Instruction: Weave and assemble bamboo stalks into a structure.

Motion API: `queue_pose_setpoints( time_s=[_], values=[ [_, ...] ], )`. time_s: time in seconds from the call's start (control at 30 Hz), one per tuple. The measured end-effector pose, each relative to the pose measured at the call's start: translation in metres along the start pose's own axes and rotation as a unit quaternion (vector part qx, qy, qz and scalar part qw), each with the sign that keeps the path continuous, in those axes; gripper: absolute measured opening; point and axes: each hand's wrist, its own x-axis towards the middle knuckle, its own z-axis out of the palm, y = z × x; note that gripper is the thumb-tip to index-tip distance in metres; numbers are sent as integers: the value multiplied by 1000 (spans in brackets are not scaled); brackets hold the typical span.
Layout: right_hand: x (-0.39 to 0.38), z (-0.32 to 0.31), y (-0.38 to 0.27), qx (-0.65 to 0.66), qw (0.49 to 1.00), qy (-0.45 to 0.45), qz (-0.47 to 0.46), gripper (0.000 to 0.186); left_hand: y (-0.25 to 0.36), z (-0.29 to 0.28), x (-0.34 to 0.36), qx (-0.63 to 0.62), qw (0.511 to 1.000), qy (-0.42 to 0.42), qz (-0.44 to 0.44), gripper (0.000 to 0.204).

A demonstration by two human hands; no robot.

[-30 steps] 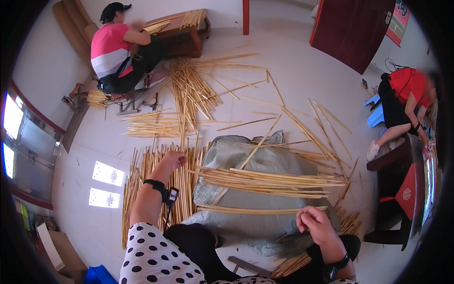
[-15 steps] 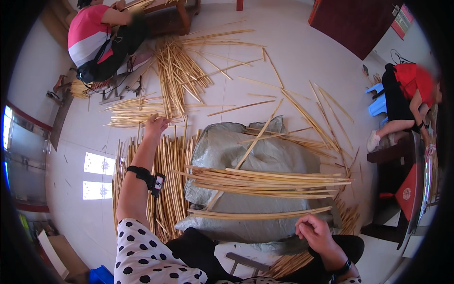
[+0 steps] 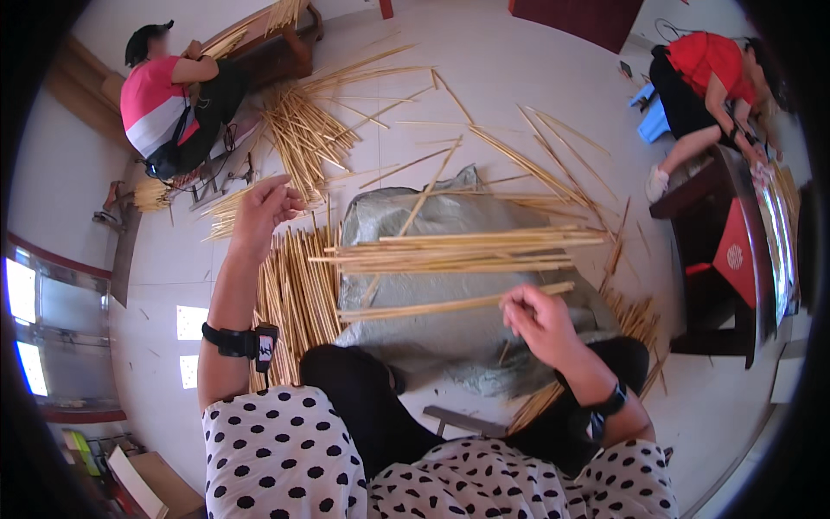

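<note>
My left hand (image 3: 270,206) is raised over the upper-left sticks, its fingers bent and somewhat apart, with nothing visible in them. My right hand (image 3: 532,316) hangs with loosely curled fingers at the right part of a thin group of sticks (image 3: 415,308); whether it touches them I cannot tell. A larger row of pale sticks (image 3: 450,251) lies crosswise on the crumpled grey-green sheet (image 3: 406,212) in front of me. Many sticks (image 3: 290,303) lie lengthwise side by side left of the sheet.
A co-worker in pink (image 3: 160,99) crouches by a wooden bench (image 3: 303,52) at upper left, beside scattered sticks (image 3: 307,134). Another in red (image 3: 705,73) bends over a dark wooden chair (image 3: 709,190) at right, near a blue stool (image 3: 653,121). Cardboard (image 3: 151,484) sits at lower left.
My left hand has moved forward and leftward, away from me. My right hand has shifted up and left toward the nearer sticks. The whole view has shifted as my head moved.
</note>
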Motion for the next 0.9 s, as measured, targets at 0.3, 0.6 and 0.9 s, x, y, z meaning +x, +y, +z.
queue_pose_setpoints(
  time_s=[0.3,0.6,0.9],
  values=[
    [-43,-18,-23,182,983,10,21,14,46,104,-128,18,987,-125,97,27],
    [-63,-46,-86,250,966,30,-49,14,-25,141,-127,285,933,-141,170,28],
    [18,-27,-19,284,955,-28,79,14,-128,174,-105,556,772,-262,163,19]
  ],
)
